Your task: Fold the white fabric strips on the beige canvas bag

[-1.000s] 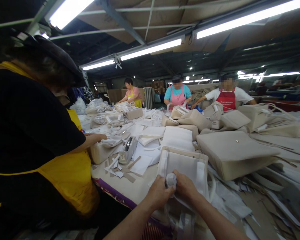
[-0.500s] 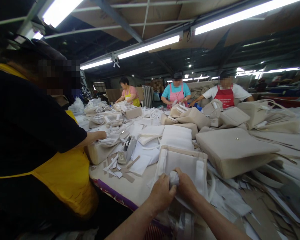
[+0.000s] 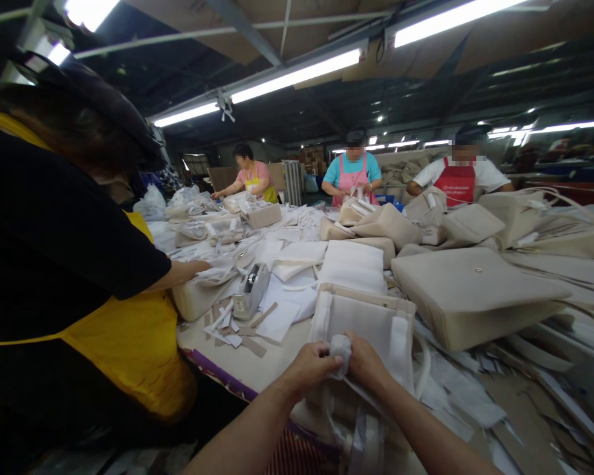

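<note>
A long cream worktop (image 3: pixel 257 366) fills a dim workshop lit by fluorescent ceiling tubes (image 3: pixel 297 71), strewn with white paper sheets and beige card strips. At its near edge, the left hand (image 3: pixel 311 367) and right hand (image 3: pixel 363 361) close together, both pinching a crumpled wad of white tissue paper (image 3: pixel 340 346) against a beige bag with white-wrapped handles (image 3: pixel 363 322). A grey tape dispenser (image 3: pixel 251 292) stands to the left. One large flat beige bag (image 3: pixel 475 293) lies right. Four co-workers are visible: one in a yellow apron (image 3: pixel 129 349) near left, three at the far end.
</note>
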### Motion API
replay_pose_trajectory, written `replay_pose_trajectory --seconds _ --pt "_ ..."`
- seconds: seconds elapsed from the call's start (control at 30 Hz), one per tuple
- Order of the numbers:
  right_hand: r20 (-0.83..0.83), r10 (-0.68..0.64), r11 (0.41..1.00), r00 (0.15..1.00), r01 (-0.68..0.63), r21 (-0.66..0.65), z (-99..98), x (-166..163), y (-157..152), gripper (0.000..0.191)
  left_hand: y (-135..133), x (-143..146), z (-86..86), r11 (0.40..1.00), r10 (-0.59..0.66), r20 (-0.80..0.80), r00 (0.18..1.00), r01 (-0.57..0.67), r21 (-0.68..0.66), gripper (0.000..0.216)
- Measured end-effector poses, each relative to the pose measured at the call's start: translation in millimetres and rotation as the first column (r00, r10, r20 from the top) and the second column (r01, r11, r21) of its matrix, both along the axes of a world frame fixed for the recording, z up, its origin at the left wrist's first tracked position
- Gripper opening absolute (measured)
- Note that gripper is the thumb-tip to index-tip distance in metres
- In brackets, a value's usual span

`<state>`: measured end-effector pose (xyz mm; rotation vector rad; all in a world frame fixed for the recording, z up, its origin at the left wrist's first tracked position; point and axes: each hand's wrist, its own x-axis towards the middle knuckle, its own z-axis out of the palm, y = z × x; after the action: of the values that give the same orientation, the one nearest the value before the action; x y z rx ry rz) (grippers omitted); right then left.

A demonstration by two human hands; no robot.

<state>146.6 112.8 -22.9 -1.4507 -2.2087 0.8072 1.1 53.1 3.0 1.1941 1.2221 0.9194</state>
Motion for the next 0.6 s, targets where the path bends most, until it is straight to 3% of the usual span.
replay_pose_trajectory --seconds 0.13,0.27,0.43,0.6 --pt "-0.091 0.105 0.994 0.990 -0.108 -0.028 -1.2 6.3 3.9 0.017 2.3 1.4 -5.8 0.997 0.019 0.005 1.000 -0.019 -0.071 0.035" --pt "-0.201 0.171 0.983 0.965 -0.180 -0.031 1.6 11.6 1.3 0.031 1.0 -1.5 -4.4 0.991 -0.007 -0.004 1.000 0.006 -0.134 0.031" --pt "-0.230 0.085 0.996 0.969 -0.086 0.005 -1.8 9.4 -6.8 0.039 3.0 -0.2 -0.3 0.981 -0.019 -0.052 0.998 0.008 -0.195 0.027" --pt "-0.209 0.024 0.999 0.978 -0.018 0.031 -1.7 6.4 -9.0 0.032 7.3 6.3 5.4 0.975 0.016 -0.081 0.997 -0.033 -0.221 0.033"
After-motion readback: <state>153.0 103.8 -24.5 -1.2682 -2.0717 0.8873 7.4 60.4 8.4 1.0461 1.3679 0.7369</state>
